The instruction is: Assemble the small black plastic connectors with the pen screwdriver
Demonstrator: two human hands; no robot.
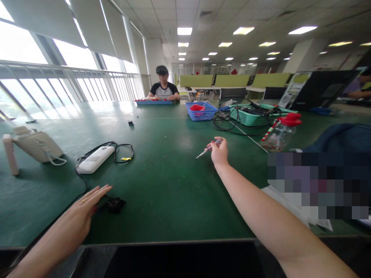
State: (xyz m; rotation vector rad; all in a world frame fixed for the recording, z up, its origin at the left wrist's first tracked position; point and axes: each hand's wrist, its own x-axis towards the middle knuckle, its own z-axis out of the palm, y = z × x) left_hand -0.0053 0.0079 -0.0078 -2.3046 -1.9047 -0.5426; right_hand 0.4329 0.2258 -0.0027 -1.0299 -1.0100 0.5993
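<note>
My right hand (219, 153) is stretched out over the green table (168, 185) and pinches a thin silver pen-like tool (209, 148), its tip pointing left and slightly down. My left hand (84, 210) lies flat near the table's front left, fingers straight and together, a ring on one finger. Just right of its fingertips sits a small black object (116, 204). A white power bank (95, 159) with a black cable (123, 151) lies farther back on the left.
A beige handbag (36, 146) rests at far left. A blue basket (201, 111), a teal basket of cables (255, 115) and a red-capped bottle (279, 135) stand at the back right. Another person (163, 89) sits at the far end. Dark blue cloth (342, 139) lies right.
</note>
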